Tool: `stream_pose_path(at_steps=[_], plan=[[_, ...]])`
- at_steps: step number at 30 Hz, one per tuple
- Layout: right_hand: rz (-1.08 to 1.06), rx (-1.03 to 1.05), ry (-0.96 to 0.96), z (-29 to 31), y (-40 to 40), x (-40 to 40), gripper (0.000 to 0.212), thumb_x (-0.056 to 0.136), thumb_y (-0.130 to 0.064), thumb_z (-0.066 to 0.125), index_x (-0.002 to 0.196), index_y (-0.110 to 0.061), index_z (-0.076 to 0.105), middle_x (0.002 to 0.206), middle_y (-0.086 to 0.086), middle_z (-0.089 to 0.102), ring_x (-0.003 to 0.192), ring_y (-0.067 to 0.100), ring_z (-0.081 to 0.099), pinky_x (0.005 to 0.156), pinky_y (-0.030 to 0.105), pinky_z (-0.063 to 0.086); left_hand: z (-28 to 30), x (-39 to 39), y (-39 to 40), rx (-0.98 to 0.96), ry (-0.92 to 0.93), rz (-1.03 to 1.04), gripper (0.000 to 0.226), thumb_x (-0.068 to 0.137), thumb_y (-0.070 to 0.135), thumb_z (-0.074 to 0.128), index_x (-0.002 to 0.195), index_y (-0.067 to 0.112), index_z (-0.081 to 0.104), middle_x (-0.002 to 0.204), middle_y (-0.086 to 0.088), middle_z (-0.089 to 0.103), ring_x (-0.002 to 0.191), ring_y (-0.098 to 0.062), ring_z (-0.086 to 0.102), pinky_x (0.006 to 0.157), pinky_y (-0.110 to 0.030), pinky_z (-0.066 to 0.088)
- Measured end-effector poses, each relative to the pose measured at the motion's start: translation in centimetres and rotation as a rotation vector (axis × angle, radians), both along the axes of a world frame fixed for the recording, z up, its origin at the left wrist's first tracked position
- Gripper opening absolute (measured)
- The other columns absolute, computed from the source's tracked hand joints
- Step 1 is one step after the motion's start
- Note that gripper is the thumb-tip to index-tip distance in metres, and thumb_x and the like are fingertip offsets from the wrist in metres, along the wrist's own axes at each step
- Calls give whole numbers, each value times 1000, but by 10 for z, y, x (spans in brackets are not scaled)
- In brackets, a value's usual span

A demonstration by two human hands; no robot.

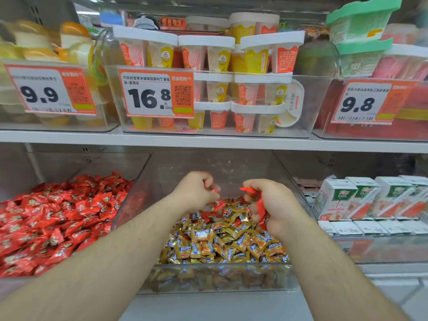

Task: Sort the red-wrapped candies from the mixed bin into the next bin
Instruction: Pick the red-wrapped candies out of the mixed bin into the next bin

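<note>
Red candies (214, 215) fill both curled fists, left hand (196, 192) and right hand (269, 206); carry them to the lower-left bin (129, 205) without dropping any.

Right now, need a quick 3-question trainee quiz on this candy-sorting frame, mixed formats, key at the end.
1. True or false: both hands hold red-wrapped candies.
2. Which bin do the hands work over? A) the all-red bin B) the mixed bin C) the juice-carton shelf
3. Fill in: most wrappers in the mixed bin are ____.

Key:
1. True. The left hand and right hand each grip red-wrapped candies.
2. B. Both are over the mixed bin; the all-red bin sits to its left.
3. Gold, as in the gold-wrapped candies.
</note>
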State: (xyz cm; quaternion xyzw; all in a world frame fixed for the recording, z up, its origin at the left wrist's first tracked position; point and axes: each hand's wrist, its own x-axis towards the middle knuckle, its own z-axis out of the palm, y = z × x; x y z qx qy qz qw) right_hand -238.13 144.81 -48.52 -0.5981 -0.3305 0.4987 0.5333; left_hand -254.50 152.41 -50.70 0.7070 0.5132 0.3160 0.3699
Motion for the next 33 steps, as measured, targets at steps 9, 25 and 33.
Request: stream_pose_path(at_steps=[9,25,33], plan=[[207,-84,333,13,-11,-64,21,98,-29,54,92,-12,65,59,2,48,41,10,33,36,18,25,30,-67,-85,-119,-672,96,47,84,-17,61,66,16,32,86,-5,68,47,-20,57,50,-24,51],[537,-168,80,63,29,-249,21,94,-25,56,76,-15,52,57,-3,40,42,10,34,41,20,33,2,-229,-65,47,-348,656,27,77,-1,70,81,18,52,84,-5,63,55,-14,49,53,-21,43],[615,12,-376,44,38,-270,36,99,-25,55,132,-14,56,145,8,49,127,24,50,106,40,37,-6,-242,-60,73,632,463,49,96,41,43,145,39,37,157,12,28,148,-18,14,115,-59,4]])
